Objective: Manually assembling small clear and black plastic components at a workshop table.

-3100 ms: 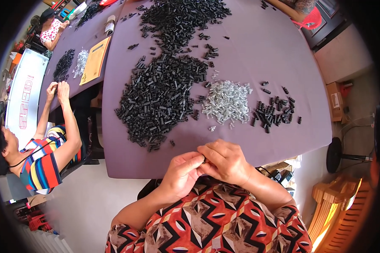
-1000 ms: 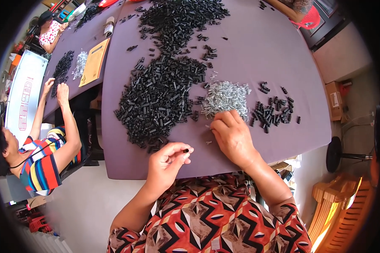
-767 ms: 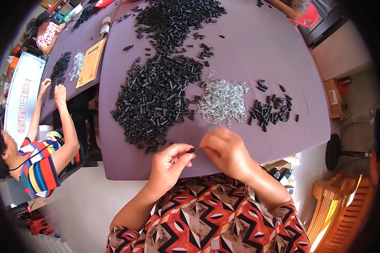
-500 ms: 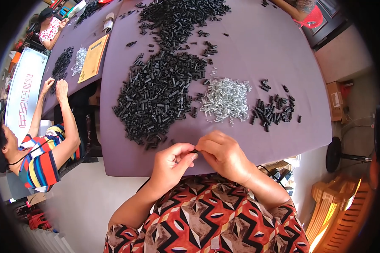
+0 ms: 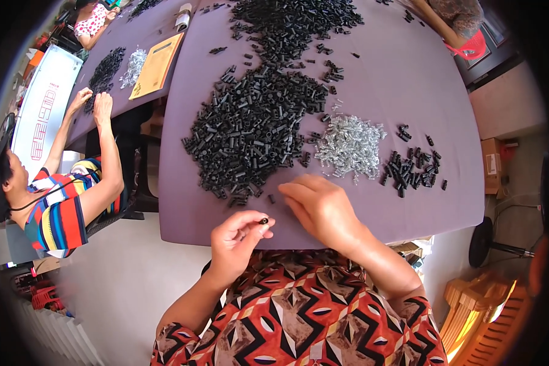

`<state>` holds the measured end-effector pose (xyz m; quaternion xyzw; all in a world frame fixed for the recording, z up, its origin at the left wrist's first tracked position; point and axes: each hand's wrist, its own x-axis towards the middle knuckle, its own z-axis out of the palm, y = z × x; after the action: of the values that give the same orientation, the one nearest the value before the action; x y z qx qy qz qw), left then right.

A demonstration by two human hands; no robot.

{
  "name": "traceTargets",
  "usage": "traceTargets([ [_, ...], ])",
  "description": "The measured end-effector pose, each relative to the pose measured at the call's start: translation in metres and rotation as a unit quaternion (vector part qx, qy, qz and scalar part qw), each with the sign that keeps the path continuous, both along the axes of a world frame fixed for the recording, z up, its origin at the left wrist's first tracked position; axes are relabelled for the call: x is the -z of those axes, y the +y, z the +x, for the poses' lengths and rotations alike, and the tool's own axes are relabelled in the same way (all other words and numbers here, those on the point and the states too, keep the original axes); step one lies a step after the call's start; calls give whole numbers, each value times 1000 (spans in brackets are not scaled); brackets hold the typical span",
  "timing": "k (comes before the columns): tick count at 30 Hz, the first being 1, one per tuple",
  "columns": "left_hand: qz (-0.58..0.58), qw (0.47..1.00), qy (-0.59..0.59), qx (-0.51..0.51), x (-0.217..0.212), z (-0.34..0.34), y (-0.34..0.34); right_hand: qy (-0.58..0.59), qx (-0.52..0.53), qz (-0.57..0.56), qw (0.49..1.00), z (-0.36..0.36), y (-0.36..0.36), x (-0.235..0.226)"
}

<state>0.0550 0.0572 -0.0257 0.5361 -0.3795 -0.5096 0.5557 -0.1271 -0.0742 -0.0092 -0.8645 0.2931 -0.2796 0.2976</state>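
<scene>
Left hand: left hand (image 5: 235,241) pinches one short black tube (image 5: 264,221) between thumb and fingers, clear of the cloth – tube at the hand's 1 o'clock, round dark end showing
Right hand: right hand (image 5: 320,207) at the left hand's 2 o'clock, well apart from the held tube, back of hand up, fingers close together and pointing to 10 o'clock – can't tell if anything is in it
Loose part: single black tube (image 5: 271,199) on the cloth at the right hand's 9 o'clock, between the two hands
Big heap: large heap of black tubes (image 5: 253,137) at the left hand's 12 o'clock, a second heap (image 5: 293,27) beyond it at its 12 to 1, strays around both
Springs: pile of silvery coil springs (image 5: 351,146) at the right hand's 1 o'clock, just beside the big heap
Small batch: scattered group of black tubes (image 5: 402,174) at the springs' 4 o'clock, apart from them
Surface: purple cloth-covered table (image 5: 430,210) under the lot
Neighbour: person in a striped shirt (image 5: 58,210) at 9 o'clock of mid-view, both hands by a dark pile (image 5: 107,70) on the next table, yellow-orange envelope (image 5: 157,66) nearby
Edges: wooden chair (image 5: 491,317) at 4 o'clock, cardboard box (image 5: 491,163) at 3, red plastic chair (image 5: 471,47) at 2
</scene>
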Motion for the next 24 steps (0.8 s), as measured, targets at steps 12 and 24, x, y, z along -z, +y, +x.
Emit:
traceTargets([
  [12, 17, 999, -4, 49, -1, -7, -11, -148, -27, 343, 927, -12, 10, -9],
  [24, 66, 991, 2, 114, -15, -30, -28, -161, -31, 344, 924, -47, 9, -5],
])
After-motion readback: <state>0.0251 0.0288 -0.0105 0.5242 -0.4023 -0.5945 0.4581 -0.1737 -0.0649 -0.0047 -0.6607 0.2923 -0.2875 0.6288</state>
